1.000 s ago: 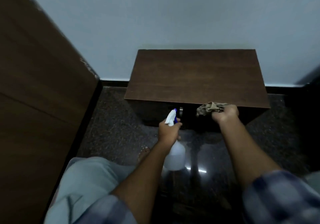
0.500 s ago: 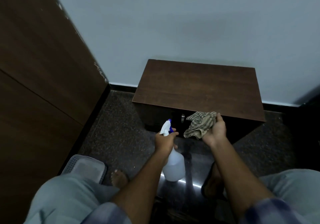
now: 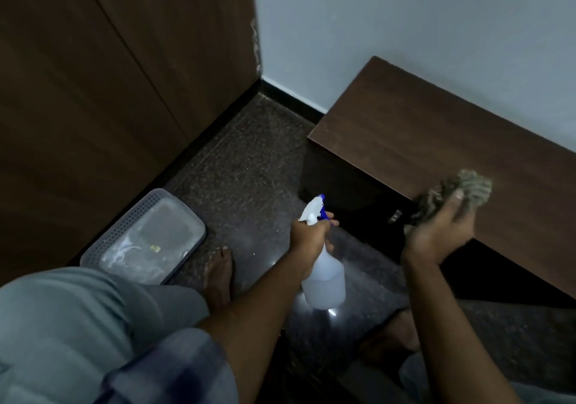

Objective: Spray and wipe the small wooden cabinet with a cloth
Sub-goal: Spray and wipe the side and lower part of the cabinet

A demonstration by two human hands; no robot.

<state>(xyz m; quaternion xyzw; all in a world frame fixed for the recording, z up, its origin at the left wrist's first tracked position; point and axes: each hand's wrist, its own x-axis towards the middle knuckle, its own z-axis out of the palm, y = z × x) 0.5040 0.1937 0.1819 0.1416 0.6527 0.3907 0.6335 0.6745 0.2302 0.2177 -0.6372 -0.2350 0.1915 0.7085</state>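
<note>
- Speckled floor (image 3: 249,169), pale wall (image 3: 405,13); right hand (image 3: 436,235) fingers clutch cloth (image 3: 461,191) at cabinet (image 3: 436,141) top's front edge
- Left hand (image 3: 308,236) fingers grip spray bottle (image 3: 325,279); basket (image 3: 124,226) holding clear plastic left of them

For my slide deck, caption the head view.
Left hand grips spray bottle; right hand holds cloth at front edge of wooden cabinet.

Cabinet (image 3: 436,141) top: dark wood grain, matt. Cloth (image 3: 448,196): coarse, ribbed weave. Spray bottle (image 3: 325,282): translucent plastic (white-blue trigger head). Floor (image 3: 249,166): speckled stone, polished, glossy. Basket (image 3: 124,226): perforated grey plastic.
</note>
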